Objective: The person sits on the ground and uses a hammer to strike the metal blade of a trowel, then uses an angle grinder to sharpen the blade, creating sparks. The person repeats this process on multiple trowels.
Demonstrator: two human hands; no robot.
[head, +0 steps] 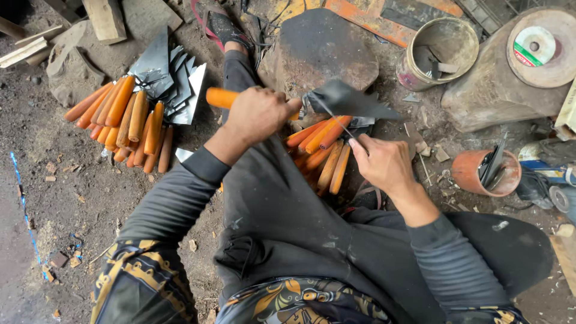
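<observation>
Bare dirt floor [54, 198] lies open at the far left, below the heap of orange-handled trowels [129, 117] that blocks the upper left. Between that heap and the left hand [258, 114] a narrow strip of ground stays passable. Ahead of both hands the dark stone block [324, 48] stands in the way, touching the blade of the held trowel [348, 102]. A second pile of orange handles [321, 150] fills the gap between the hands. Right of the right hand [384, 162], a small littered patch is free before the orange pot [474, 174]; the bucket [438, 51] and the log stump [510, 84] close off the upper right.
</observation>
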